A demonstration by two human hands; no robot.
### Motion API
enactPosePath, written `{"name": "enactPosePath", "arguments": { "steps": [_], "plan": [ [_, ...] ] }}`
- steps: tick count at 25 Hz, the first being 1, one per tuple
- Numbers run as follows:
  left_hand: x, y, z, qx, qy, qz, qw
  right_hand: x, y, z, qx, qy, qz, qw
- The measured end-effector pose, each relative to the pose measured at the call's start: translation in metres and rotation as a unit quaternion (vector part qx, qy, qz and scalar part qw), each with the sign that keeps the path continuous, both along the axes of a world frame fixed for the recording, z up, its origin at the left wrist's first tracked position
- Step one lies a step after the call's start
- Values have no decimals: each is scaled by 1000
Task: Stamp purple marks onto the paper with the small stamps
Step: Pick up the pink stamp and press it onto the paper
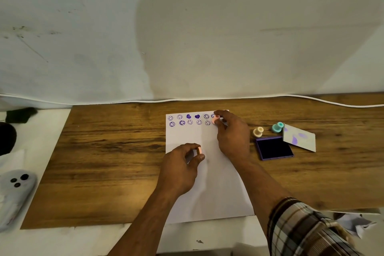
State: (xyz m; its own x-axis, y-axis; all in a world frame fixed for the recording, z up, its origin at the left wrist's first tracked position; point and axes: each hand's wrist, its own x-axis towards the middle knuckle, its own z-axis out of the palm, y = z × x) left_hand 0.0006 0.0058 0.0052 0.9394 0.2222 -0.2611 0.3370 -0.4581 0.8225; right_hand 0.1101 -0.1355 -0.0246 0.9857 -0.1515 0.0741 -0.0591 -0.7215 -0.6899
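head | right hand (231, 135) pinches pink stamp (215, 119) on paper (207, 183) | left hand (182, 164) pinches cap (198, 150)

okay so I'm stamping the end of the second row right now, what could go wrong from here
The pink stamp in your right hand sits close to the smiley above, so the marks may overlap. Nearby smileys look faint, so this print may come out pale. Your left hand rests on the paper; shifting it could smudge.
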Motion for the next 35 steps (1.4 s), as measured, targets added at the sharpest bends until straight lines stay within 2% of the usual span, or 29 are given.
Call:
{"name": "enactPosePath", "arguments": {
  "steps": [11,20,26,35],
  "plan": [
    [-1,-1,3,12,9,-3,1000,2,-1,2,-144,-81,62,984],
    [-1,-2,1,24,8,-11,1000,7,-10,18,-178,-55,127,974],
    [0,-2,2,33,12,-17,999,6,-3,20,-166,-57,101,979],
    [2,1,2,27,6,-33,999,3,4,20,-196,-69,74,975]
  ]
}}
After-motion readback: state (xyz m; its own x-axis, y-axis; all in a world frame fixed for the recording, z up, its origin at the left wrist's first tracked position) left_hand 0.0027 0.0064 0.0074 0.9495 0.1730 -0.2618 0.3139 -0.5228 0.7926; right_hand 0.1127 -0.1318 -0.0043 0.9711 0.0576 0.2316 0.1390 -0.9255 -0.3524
